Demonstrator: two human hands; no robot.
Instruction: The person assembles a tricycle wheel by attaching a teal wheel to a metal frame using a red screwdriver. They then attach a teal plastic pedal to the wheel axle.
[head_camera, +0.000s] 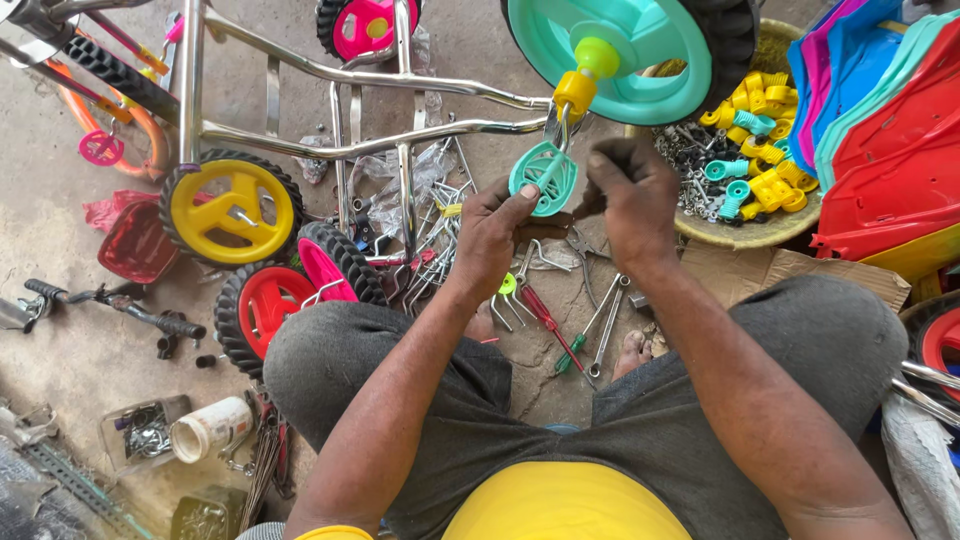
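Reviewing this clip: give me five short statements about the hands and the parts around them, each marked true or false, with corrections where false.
1. The left hand touches a teal pedal. True.
2. The big wheel above the hands has a red hub. False: it is teal with a yellow centre cap.
3. A basket of small yellow and teal parts sits beside the right hand. True.
4. The right hand holds a hammer. False: no hammer shows.
5. Wrenches lie on the floor between the knees. True.
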